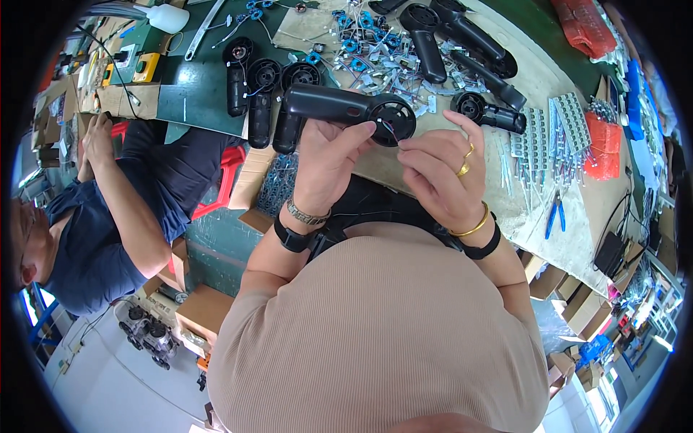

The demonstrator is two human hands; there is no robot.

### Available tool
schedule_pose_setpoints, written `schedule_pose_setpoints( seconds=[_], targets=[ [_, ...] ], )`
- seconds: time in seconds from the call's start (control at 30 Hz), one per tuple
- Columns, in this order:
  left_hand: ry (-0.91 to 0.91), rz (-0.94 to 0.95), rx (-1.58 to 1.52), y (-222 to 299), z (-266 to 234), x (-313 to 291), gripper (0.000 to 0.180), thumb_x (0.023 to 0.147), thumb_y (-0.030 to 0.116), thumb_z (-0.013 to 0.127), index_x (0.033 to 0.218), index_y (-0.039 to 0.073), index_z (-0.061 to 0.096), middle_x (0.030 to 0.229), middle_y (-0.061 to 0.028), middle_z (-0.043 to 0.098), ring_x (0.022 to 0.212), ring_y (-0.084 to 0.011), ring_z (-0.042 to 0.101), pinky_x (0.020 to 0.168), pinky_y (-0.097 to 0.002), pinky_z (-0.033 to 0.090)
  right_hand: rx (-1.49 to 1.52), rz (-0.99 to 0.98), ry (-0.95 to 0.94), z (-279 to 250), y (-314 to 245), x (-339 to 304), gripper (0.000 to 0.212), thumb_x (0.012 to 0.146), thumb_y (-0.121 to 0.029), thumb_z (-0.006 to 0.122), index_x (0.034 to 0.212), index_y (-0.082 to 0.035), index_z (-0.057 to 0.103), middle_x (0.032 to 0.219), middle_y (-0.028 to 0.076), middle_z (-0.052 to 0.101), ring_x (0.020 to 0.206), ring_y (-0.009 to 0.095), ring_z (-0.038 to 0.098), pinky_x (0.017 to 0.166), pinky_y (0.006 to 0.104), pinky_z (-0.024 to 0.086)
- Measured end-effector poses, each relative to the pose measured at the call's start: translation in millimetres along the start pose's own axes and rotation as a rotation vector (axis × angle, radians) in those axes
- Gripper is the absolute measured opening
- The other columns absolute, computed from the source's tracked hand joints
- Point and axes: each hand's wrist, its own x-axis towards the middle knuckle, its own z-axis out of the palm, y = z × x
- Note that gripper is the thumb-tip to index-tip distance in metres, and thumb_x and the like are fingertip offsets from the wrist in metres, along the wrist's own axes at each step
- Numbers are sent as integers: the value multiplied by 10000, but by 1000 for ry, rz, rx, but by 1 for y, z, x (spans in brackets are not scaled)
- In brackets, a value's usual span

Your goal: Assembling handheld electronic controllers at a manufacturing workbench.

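My left hand (328, 162) is closed round a black plastic housing (328, 103) with a handle and a round, spoked head, held up over the table's near edge. Its thumb presses on the rim of the round head, where thin wires (390, 130) show in the opening. Right beside that head, my right hand (444, 169) has its thumb and forefinger pinched together, with the little finger raised. What lies between those fingertips is too small to make out. Behind the held piece stand similar black housings (261, 101) with open round ends.
A pile of blue ring-shaped parts with wires (357, 50) covers the table's middle. More black housings (426, 43) lie at the back. At right are grids of small metal parts (530, 137), blue-handled pliers (554, 215) and red bundles (603, 148). A co-worker (108, 216) sits at left.
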Motion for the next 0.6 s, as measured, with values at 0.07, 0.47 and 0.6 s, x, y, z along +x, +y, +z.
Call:
schedule_pose_setpoints(
  seconds=[0.07, 0.47, 0.6],
  targets=[
    [14, -5, 14, -3, -4, 1, 379, 953, -58, 719, 1302, -14, 578, 1191, -124, 714, 1013, -171, 723, 837, -292, 574, -4, 1, -13, 1, -2, -1, 328, 725, 72, 792, 1004, -88, 727, 1018, 32, 765, 899, 231, 713, 1098, 549, 481],
    [102, 72, 106, -10, 5, 1, 432, 925, -114, 719, 1299, 10, 542, 1177, -129, 718, 1017, -165, 718, 887, -292, 571, 20, 36, -15, 7, -7, -2, 301, 728, 66, 787, 986, -78, 730, 1008, 31, 759, 899, 228, 715, 1103, 546, 478],
    [93, 81, 125, -8, 8, 1, 443, 923, -119, 718, 1306, 13, 537, 1188, -130, 721, 1022, -158, 715, 901, -293, 569, 22, 43, -9, 8, -6, -2, 295, 730, 66, 786, 982, -77, 729, 1004, 31, 757, 897, 228, 715, 1098, 544, 482]
  ],
)
